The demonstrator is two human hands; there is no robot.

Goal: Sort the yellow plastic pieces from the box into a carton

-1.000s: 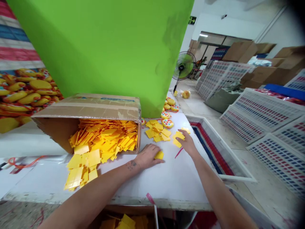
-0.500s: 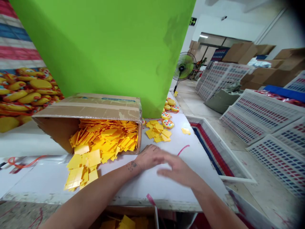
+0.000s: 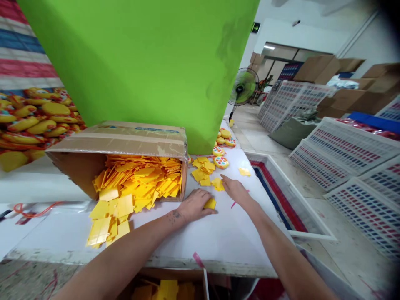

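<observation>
My left hand [image 3: 196,204] rests on the white table, its fingers closed around the edge of a small yellow plastic card [image 3: 210,203]. Forward and to the right, my right hand [image 3: 235,189] reaches to a few loose yellow cards [image 3: 218,184], fingertips at their edge and fingers apart. Just beyond lies a small pile of the same cards [image 3: 203,168]. A cardboard box [image 3: 125,139] on its side, left of my hands, is heaped with yellow cards [image 3: 146,179], some spilling out in front.
Round yellow toys with coloured dots [image 3: 221,162] sit behind the small pile. A green panel [image 3: 140,62] rises behind the box. Below the table's front edge is an open box with yellow cards [image 3: 167,289]. A white crate [image 3: 281,196] stands on the right.
My right hand has moved away from my left, forward and right to the loose cards. A yellow card now shows in my left hand, which stays in place.
</observation>
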